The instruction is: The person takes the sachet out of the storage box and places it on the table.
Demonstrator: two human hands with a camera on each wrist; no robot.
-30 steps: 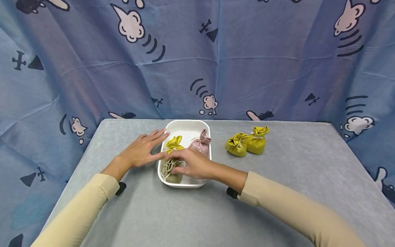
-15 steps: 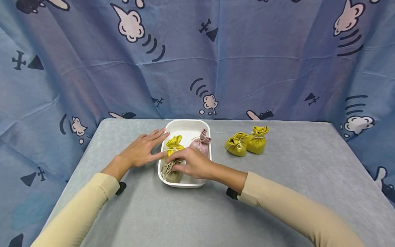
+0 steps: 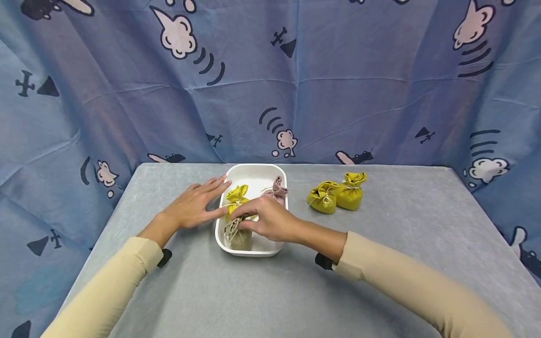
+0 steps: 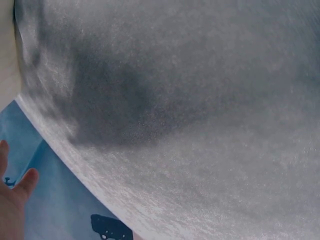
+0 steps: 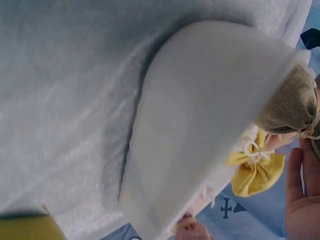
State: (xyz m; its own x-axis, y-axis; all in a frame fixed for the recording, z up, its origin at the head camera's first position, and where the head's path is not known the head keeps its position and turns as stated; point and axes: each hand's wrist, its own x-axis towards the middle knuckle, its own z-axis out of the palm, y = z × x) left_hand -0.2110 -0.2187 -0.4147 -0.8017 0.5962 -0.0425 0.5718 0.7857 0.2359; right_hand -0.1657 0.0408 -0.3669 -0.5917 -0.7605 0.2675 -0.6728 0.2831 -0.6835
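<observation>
Nearest in the head view, the left sleeve (image 3: 105, 286) and right sleeve (image 3: 405, 277) come in over the grey table (image 3: 253, 300), a black band showing under each wrist. The right hand (image 3: 272, 218) grasps the gathered neck of the tan bag (image 3: 241, 240), thumb and fingers closing on the cloth. That bag is at the near left of the white tray (image 3: 255, 176); whether its base touches the tray floor cannot be told. From above its body is partly covered; the right wrist view shows the round, woven side swelling past the rim, with a cord about the neck. That view also gives the tray's tall outer wall, which the head view hides.

The left hand (image 3: 190, 206) grips nothing: its straight fingers lie spread at the tray's left rim, the thumb near the yellow bag (image 3: 236, 193). The left wrist view adds little, mostly shadowed table.

The yellow bag stands just beyond the tan one; its white bow is plainest from the right wrist. Across the tray, the pink bag (image 3: 279, 189) is partly behind the right hand. Farther right on the table, a squat bag (image 3: 323, 198) and a taller bag (image 3: 350, 195), both yellow, sit side by side. The blue patterned curtain (image 3: 359, 108) hangs behind.
</observation>
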